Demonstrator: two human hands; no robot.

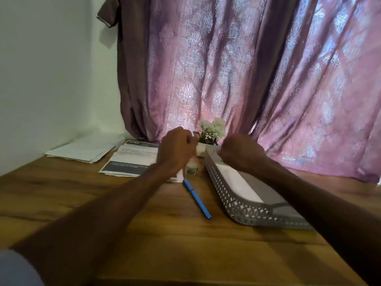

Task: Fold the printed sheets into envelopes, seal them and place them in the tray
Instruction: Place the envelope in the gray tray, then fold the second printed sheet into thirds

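writing first: i can read "2758" in white on the dark header of the top printed sheets (132, 159), stacked on the worktop (165, 240) left of centre; the lines below blur. my left hand (177, 149) hangs over that stack, fingers curled; whether its grip pinches anything i cannot tell. my right hand (241, 153) is a closed fist above the far end of the grey perforated tray (243, 211), with a white envelope (237, 182) inside. blue pen (196, 198) lies between.
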